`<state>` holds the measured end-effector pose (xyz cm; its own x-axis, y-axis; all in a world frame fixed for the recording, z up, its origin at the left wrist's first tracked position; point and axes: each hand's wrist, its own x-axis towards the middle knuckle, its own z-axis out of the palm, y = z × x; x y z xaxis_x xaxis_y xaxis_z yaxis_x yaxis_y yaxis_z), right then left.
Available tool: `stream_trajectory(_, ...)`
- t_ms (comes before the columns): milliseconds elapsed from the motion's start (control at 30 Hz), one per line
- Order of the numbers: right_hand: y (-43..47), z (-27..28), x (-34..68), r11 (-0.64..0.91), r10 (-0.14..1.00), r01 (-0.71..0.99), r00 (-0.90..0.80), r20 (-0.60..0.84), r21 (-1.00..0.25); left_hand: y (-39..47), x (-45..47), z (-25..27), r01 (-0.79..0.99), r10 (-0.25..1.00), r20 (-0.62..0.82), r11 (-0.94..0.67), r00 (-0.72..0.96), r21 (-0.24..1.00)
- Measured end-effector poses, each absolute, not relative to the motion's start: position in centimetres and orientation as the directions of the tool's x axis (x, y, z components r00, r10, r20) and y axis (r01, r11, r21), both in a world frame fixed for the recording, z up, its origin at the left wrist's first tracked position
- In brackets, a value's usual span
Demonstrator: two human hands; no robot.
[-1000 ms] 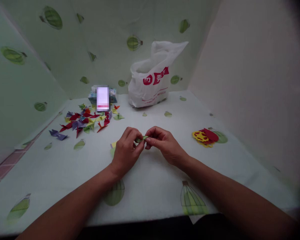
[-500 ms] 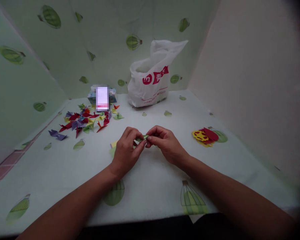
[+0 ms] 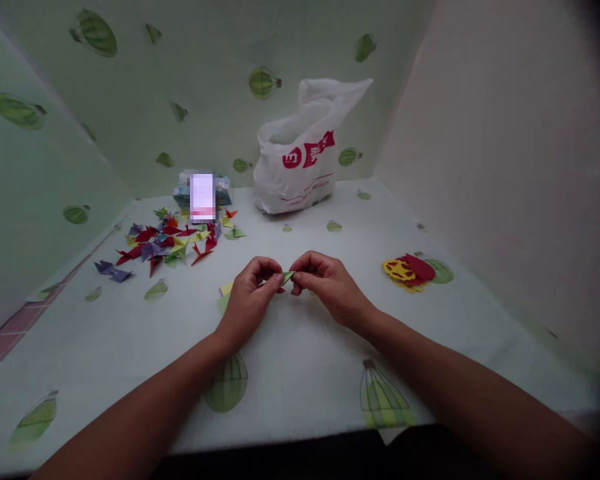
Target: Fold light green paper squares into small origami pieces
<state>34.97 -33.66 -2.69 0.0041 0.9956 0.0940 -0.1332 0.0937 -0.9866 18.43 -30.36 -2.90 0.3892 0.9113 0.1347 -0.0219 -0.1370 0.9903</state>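
Note:
A small folded piece of green paper [image 3: 288,277] is pinched between my two hands, just above the middle of the table. My left hand [image 3: 253,293] grips its left end with thumb and fingers, which hide part of it. Thumb and fingertips of my right hand [image 3: 330,283] close on its right end. Partly behind my left hand, yellow and green paper sheets [image 3: 224,297] lie on the table. Farther back on the left spreads a pile of folded paper cranes [image 3: 167,243] in red, purple, yellow, green and orange.
A phone with a lit, blurred screen [image 3: 203,197] leans on a tissue box [image 3: 224,191] behind the cranes. A white plastic bag [image 3: 295,173] stands at the back wall. Red and yellow paper cutouts [image 3: 405,270] lie to the right. The patterned cloth [image 3: 300,387] covers the table.
My left thumb and fingers have shifted along the green paper, and the left fingers are curled in more. My right hand keeps almost the same pinch. The view has shifted slightly.

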Motion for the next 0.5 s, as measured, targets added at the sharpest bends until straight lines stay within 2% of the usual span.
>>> stream_trajectory(167,-33.67,-2.61,34.97,0.102,0.995,-0.114,0.013,0.101,-0.988,-30.19,18.41,-3.01,-0.053,0.914,0.065,-0.048,0.400,0.997)
stream_trajectory(500,-33.82,-2.31,35.02,0.130,0.991,-0.042,0.017,0.129,-0.991,-30.11,18.36,-2.97,0.025,0.914,0.038,-0.052,0.405,0.998)
